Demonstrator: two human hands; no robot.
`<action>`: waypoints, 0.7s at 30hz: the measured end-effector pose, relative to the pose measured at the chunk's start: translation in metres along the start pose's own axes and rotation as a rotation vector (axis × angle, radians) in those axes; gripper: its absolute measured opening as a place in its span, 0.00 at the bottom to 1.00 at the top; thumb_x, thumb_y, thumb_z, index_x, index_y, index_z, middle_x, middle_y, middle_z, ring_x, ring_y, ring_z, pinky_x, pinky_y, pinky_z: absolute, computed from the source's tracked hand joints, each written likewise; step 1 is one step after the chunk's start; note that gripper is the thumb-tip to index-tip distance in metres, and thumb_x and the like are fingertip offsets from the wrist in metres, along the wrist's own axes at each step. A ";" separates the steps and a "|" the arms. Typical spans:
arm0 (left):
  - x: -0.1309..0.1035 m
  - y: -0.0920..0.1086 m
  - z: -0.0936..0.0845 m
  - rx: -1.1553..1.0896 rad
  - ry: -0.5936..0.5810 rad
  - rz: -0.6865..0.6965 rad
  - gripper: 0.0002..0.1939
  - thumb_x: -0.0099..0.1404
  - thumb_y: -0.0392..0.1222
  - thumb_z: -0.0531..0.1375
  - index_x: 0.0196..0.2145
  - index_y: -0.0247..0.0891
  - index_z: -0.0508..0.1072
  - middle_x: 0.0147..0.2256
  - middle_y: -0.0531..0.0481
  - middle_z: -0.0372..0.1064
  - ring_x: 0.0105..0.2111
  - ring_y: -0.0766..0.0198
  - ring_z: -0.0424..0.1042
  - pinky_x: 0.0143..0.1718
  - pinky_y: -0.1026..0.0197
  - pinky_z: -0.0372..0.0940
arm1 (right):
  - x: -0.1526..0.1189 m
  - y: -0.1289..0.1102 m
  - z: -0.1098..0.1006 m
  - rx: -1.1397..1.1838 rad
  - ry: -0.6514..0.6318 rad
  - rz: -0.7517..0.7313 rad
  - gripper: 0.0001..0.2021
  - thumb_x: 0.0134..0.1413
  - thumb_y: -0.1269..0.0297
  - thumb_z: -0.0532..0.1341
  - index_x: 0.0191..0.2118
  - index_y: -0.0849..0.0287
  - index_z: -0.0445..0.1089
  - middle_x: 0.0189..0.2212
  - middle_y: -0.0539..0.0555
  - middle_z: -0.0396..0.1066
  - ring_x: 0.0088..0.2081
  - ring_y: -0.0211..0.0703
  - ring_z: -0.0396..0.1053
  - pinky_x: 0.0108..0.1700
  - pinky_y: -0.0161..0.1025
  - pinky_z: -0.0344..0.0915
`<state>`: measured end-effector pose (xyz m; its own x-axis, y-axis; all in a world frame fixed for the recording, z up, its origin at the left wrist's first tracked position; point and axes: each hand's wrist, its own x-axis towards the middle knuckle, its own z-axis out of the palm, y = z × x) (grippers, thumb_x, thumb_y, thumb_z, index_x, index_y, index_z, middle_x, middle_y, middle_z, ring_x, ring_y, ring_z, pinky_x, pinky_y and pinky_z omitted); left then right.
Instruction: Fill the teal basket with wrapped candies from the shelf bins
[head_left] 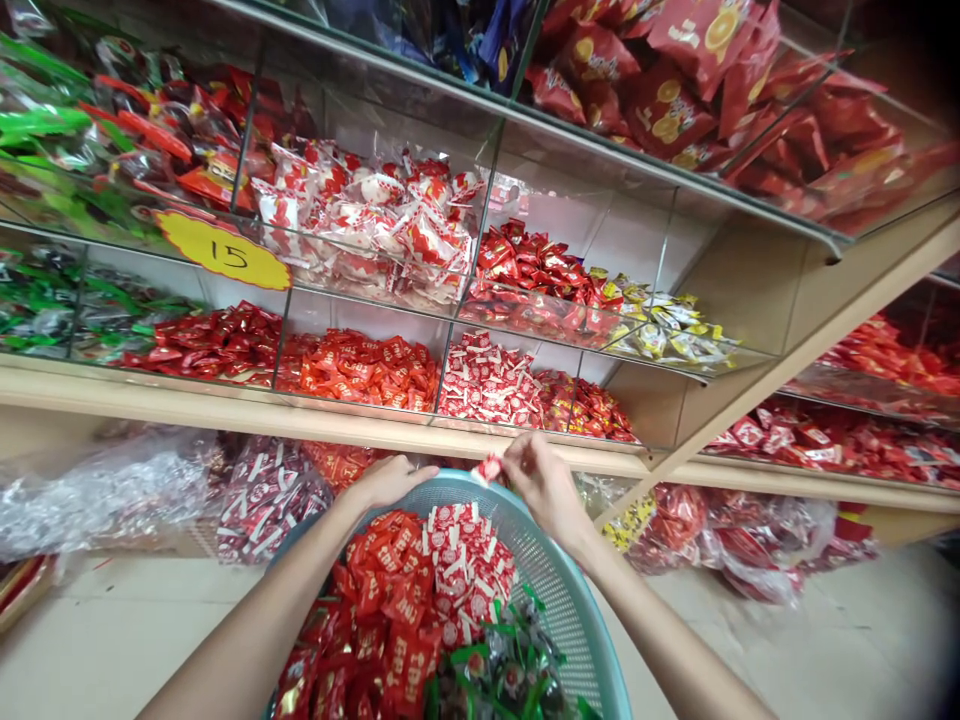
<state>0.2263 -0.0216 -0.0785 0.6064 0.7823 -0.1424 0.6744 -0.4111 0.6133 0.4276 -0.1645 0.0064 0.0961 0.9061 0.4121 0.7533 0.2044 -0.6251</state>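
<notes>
A teal plastic basket (604, 640) stands below the shelf and holds wrapped candies in groups. Red candies (390, 570) fill its left side, red-and-white candies (469, 565) the far middle, and green-and-dark candies (517, 650) the near right. My left hand (386, 482) rests on the far left of the basket's rim, fingers wrapped over it. Above the rim's far right, my right hand (546, 488) pinches a red-and-white wrapped candy (489, 468) between thumb and fingers.
Glass-fronted shelf bins hold sorted candies, among them red-and-white ones (487, 385) straight ahead. A yellow price tag (223, 248) reads 15. Bags of candy (274, 495) lie under the wooden shelf edge (360, 425). A wooden upright (765, 370) slants at the right.
</notes>
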 end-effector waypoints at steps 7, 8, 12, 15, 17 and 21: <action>-0.001 0.001 -0.001 0.000 -0.002 0.021 0.34 0.54 0.71 0.46 0.14 0.38 0.66 0.15 0.52 0.60 0.20 0.64 0.61 0.22 0.65 0.48 | -0.054 0.024 0.025 -0.003 -0.477 0.070 0.05 0.51 0.74 0.52 0.30 0.57 0.58 0.24 0.45 0.62 0.26 0.34 0.58 0.29 0.31 0.53; -0.001 0.001 -0.001 0.007 -0.001 0.022 0.34 0.54 0.71 0.45 0.14 0.38 0.66 0.15 0.51 0.61 0.20 0.64 0.61 0.22 0.65 0.48 | -0.056 0.027 0.029 -0.001 -0.496 0.081 0.05 0.50 0.75 0.52 0.30 0.57 0.58 0.23 0.45 0.61 0.25 0.34 0.58 0.28 0.31 0.53; -0.001 -0.002 -0.001 0.008 -0.001 0.028 0.35 0.54 0.72 0.43 0.14 0.38 0.66 0.16 0.51 0.63 0.21 0.63 0.62 0.23 0.65 0.49 | -0.062 0.033 0.040 0.006 -0.498 0.093 0.06 0.50 0.76 0.52 0.30 0.57 0.58 0.22 0.44 0.60 0.24 0.33 0.57 0.26 0.30 0.50; -0.001 -0.002 0.000 0.001 0.000 0.029 0.35 0.54 0.72 0.43 0.14 0.38 0.66 0.16 0.51 0.62 0.21 0.64 0.61 0.23 0.65 0.49 | -0.063 0.031 0.044 -0.020 -0.471 0.085 0.07 0.50 0.77 0.51 0.31 0.57 0.57 0.22 0.45 0.61 0.24 0.33 0.57 0.26 0.30 0.50; -0.002 -0.001 0.000 0.002 0.002 0.022 0.35 0.53 0.73 0.43 0.14 0.38 0.65 0.15 0.52 0.60 0.20 0.64 0.61 0.22 0.65 0.48 | -0.065 0.027 0.047 -0.107 -0.450 0.074 0.07 0.51 0.77 0.50 0.31 0.56 0.56 0.24 0.46 0.62 0.25 0.34 0.58 0.27 0.31 0.50; -0.003 0.001 0.000 0.002 0.009 0.009 0.35 0.54 0.72 0.43 0.14 0.38 0.64 0.15 0.53 0.58 0.20 0.64 0.60 0.21 0.65 0.47 | -0.070 0.020 0.052 -0.367 -0.423 0.023 0.07 0.53 0.76 0.51 0.31 0.56 0.56 0.29 0.51 0.65 0.29 0.38 0.62 0.30 0.33 0.51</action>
<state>0.2256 -0.0241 -0.0776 0.6090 0.7824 -0.1300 0.6694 -0.4191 0.6134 0.4022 -0.2045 -0.0696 -0.0970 0.9939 0.0517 0.9386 0.1087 -0.3275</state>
